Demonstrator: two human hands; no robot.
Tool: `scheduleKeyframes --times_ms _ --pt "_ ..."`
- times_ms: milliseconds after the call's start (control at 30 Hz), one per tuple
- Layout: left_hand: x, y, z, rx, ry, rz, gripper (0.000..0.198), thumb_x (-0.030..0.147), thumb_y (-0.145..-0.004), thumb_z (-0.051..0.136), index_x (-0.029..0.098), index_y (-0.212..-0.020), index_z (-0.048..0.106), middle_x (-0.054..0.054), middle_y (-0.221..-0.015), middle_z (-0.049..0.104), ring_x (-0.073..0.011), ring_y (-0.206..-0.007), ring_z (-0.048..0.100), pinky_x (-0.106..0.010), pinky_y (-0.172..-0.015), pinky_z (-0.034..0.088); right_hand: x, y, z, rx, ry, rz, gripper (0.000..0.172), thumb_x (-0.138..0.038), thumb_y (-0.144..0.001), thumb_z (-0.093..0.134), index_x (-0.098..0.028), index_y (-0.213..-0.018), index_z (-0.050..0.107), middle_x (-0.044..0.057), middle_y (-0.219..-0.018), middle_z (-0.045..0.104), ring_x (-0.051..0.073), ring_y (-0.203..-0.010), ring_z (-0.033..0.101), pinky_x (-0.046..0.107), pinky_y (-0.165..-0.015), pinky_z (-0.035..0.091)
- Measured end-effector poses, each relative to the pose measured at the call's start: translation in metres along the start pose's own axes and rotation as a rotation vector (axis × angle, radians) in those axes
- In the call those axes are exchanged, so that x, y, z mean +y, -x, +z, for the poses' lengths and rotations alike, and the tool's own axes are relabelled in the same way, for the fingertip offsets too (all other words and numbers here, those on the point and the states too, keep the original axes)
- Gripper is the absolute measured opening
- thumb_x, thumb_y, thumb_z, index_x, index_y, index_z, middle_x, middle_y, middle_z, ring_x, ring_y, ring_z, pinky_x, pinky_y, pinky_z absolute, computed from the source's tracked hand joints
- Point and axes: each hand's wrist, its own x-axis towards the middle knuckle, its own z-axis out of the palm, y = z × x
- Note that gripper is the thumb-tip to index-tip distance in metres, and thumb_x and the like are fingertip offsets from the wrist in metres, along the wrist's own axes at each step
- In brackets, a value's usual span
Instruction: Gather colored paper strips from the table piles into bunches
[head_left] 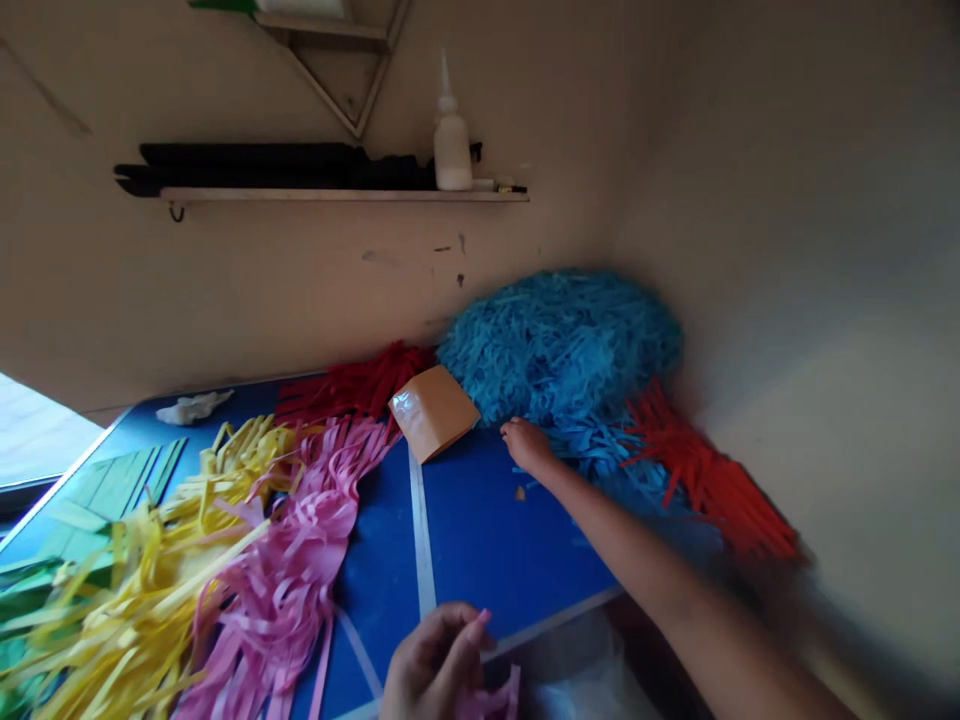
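Observation:
My left hand (435,665) is at the bottom centre, with thumb and fingers pinched on a pink paper strip (512,690). A bit of pink shows at the fingertips, and more hangs below them. Stretched far across the table, my right hand (526,446) has its fingers curled together beside the blue shredded paper (562,345). Whatever those fingers hold, if anything, is too small to make out. Just left of that hand lies a folded brown paper packet (435,412) with a shiny patch. Pink fringed paper (319,510) is spread left of my left hand.
Yellow (150,570) and green fringed strips (112,485) cover the blue table's (495,540) left side. Red strips lie behind (352,380) and orange-red ones at right (712,480). A wall shelf (337,195) above holds a white nozzle bottle (452,145) and a dark long object.

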Motion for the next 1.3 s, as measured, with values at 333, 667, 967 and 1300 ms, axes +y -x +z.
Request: scheduleKeyframes --times_ms 333,667,967,1300 --pt "-0.011 -0.023 -0.015 0.139 -0.099 0.098 0.042 0.058 -0.068 0.074 0.016 -0.071 0.071 0.000 -0.053 0.059 -0.0098 -0.048 0.048 -0.019 -0.046 0.039 -0.039 0.164 0.048 -0.315 -1.110 -0.033 0.014 -0.030 -0.078 0.074 -0.020 -0.088 0.072 0.000 -0.086 0.070 0.014 -0.074 0.067 0.025 -0.070 0.053" --pt "0.001 -0.019 -0.011 0.042 -0.464 0.375 0.030 0.047 -0.083 0.064 0.020 -0.072 0.071 -0.003 -0.066 0.069 -0.0145 -0.059 0.061 -0.021 -0.055 0.048 -0.042 0.183 0.037 -0.151 -0.971 -0.002 0.012 -0.030 -0.080 0.070 -0.019 -0.081 0.064 0.000 -0.074 0.068 0.015 -0.071 0.064 0.026 -0.071 0.051" --pt "0.002 -0.017 -0.016 0.043 -0.577 0.473 0.022 0.038 -0.086 0.063 0.021 -0.074 0.070 0.000 -0.065 0.068 -0.0120 -0.056 0.061 -0.019 -0.053 0.046 -0.044 0.186 0.034 -0.089 -0.765 -0.065 0.006 -0.024 -0.081 0.068 -0.020 -0.080 0.064 0.000 -0.076 0.070 0.014 -0.073 0.065 0.024 -0.071 0.050" --pt "0.000 -0.017 -0.017 -0.005 -0.703 0.496 0.022 0.034 -0.090 0.058 0.021 -0.077 0.070 -0.001 -0.068 0.067 -0.0125 -0.058 0.061 -0.021 -0.055 0.046 -0.046 0.188 0.034 -0.114 -0.715 -0.093 0.002 -0.022 -0.082 0.067 -0.020 -0.082 0.066 0.000 -0.077 0.070 0.015 -0.073 0.065 0.024 -0.070 0.050"
